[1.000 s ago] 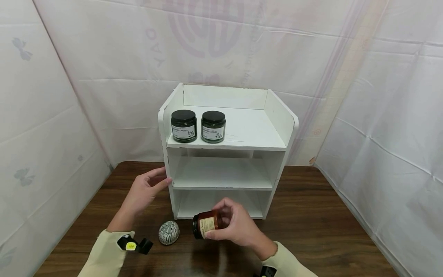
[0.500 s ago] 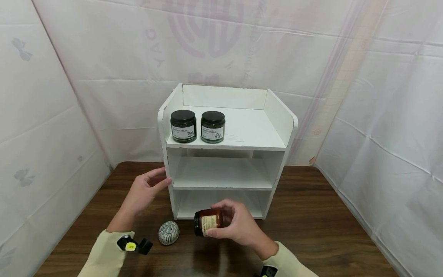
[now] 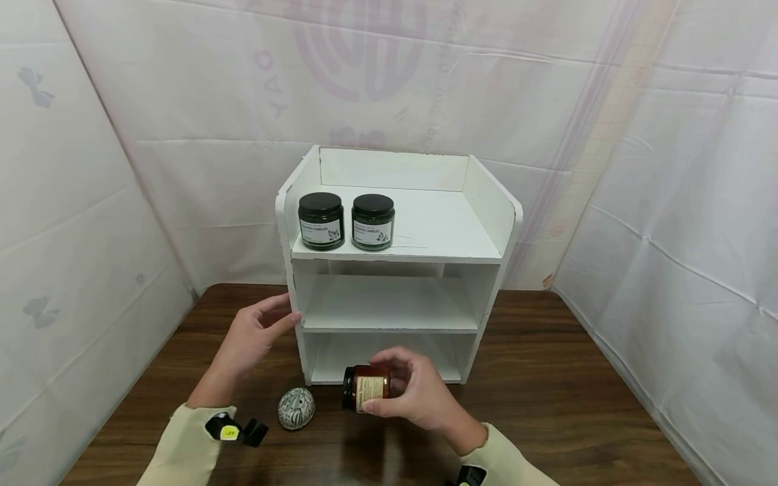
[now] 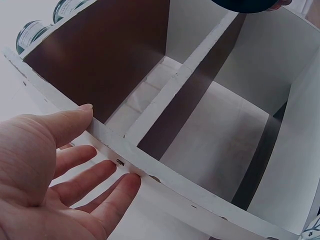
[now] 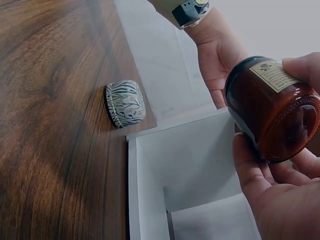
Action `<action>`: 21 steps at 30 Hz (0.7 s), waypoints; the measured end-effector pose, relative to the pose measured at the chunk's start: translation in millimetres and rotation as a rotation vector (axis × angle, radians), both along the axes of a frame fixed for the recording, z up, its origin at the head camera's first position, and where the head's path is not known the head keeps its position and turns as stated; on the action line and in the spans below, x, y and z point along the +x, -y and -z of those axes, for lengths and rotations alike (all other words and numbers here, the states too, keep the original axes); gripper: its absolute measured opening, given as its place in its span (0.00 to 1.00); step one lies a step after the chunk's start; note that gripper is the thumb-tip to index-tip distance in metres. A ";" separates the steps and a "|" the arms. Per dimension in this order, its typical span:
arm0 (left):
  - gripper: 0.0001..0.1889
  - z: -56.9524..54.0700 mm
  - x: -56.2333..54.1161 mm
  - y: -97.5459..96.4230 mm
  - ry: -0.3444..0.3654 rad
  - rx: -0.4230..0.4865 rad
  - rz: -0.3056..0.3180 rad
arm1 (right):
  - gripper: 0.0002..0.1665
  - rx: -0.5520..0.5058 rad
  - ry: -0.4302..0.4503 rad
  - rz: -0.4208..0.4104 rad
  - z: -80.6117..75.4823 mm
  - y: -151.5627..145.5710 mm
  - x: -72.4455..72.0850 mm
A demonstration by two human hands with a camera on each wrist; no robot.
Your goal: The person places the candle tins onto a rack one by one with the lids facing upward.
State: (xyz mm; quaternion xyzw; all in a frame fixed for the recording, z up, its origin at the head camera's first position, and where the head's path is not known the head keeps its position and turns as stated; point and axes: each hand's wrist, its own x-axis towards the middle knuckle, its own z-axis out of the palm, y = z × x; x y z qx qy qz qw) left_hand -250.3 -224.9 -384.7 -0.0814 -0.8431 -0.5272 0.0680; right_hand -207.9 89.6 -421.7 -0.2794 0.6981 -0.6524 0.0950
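Note:
My right hand [image 3: 419,395] grips an amber glass jar [image 3: 369,389] with a black lid and cream label. The jar lies on its side in the air, lid to the left, before the lowest compartment of a white shelf unit [image 3: 437,226]. In the right wrist view, thumb and fingers curl round the jar [image 5: 272,107], its base toward the camera. My left hand [image 3: 252,334] touches the unit's left side panel; in the left wrist view the thumb [image 4: 72,125] is at its front edge, the loosely extended fingers along the outside.
Two dark green jars labelled scented candles, one at the left [image 3: 321,221] and one beside it [image 3: 373,223], stand on the top shelf. A round leaf-patterned tin [image 3: 296,408] sits on the wooden table [image 3: 547,405], left of the amber jar. White cloth [image 3: 213,101] hangs behind.
The amber jar has turned in my right hand's grip from tilted to nearly level, its lid rising slightly and shifting a little right. My left hand stays at the side panel.

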 end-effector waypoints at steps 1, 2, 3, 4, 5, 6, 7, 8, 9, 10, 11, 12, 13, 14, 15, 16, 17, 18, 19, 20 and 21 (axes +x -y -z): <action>0.31 0.1 -0.2 -0.1 0.000 -0.001 0.000 | 0.33 -0.006 0.007 -0.009 -0.2 0.1 -0.3; 0.31 0.1 -0.2 0.0 0.001 -0.001 0.000 | 0.34 -0.010 0.011 -0.017 -0.5 0.2 -0.5; 0.31 0.1 -0.2 0.0 0.001 0.000 0.000 | 0.34 -0.013 0.016 -0.023 -0.8 0.3 -0.7; 0.31 0.0 -0.1 0.1 0.002 0.002 0.000 | 0.34 -0.013 0.020 -0.029 -1.0 0.3 -0.8; 0.31 -0.3 0.0 0.3 0.004 0.004 0.000 | 0.33 -0.012 0.020 -0.032 -1.2 0.2 -1.1; 0.32 -0.5 0.2 0.4 0.007 0.007 0.001 | 0.32 -0.008 0.020 -0.032 -1.4 0.2 -1.3; 0.32 -0.8 0.4 0.4 0.010 0.010 0.000 | 0.31 -0.006 0.018 -0.033 -1.8 0.1 -1.5; 0.32 -1.0 0.7 0.4 0.013 0.014 0.000 | 0.30 0.000 0.014 -0.031 -2.1 -0.2 -1.6; 0.32 -1.2 0.9 0.4 0.015 0.015 0.000 | 0.30 0.005 0.014 -0.028 -2.4 -0.5 -1.7; 0.32 -1.3 0.9 0.3 0.016 0.015 0.000 | 0.29 0.008 0.015 -0.025 -2.7 -0.8 -1.8; 0.32 -1.3 1.0 0.2 0.018 0.017 0.000 | 0.29 0.010 0.018 -0.021 -3.1 -1.1 -1.8; 0.32 -1.3 1.0 0.1 0.021 0.018 0.000 | 0.29 0.010 0.023 -0.018 -3.4 -1.5 -1.8; 0.32 -0.7 0.8 0.1 0.022 0.016 -0.001 | 0.29 0.010 0.027 -0.015 -3.7 -1.9 -1.8; 0.32 -0.3 0.5 0.0 0.022 0.015 -0.001 | 0.29 0.010 0.029 -0.011 -3.9 -2.3 -1.9; 0.33 -0.2 0.4 0.1 0.022 0.013 -0.001 | 0.29 0.002 0.035 -0.013 -3.9 -2.4 -1.9; 0.33 0.2 0.1 0.1 0.024 0.013 -0.001 | 0.29 -0.009 0.037 -0.016 -4.0 -2.5 -1.9; 0.33 0.5 0.0 0.3 0.027 0.014 -0.001 | 0.29 -0.019 0.036 -0.021 -3.9 -2.5 -2.0; 0.34 0.8 -0.2 0.3 0.029 0.016 -0.001 | 0.29 -0.030 0.033 -0.026 -3.5 -2.6 -2.1; 0.34 1.2 -0.5 0.4 0.030 0.016 0.000 | 0.30 -0.041 0.031 -0.031 -3.2 -2.6 -2.2; 0.34 0.9 -0.3 0.3 0.031 0.019 0.001 | 0.30 -0.054 0.028 -0.037 -2.8 -2.4 -2.3; 0.34 0.8 -0.1 0.5 0.029 0.018 0.002 | 0.30 -0.066 0.026 -0.040 -2.4 -2.3 -2.3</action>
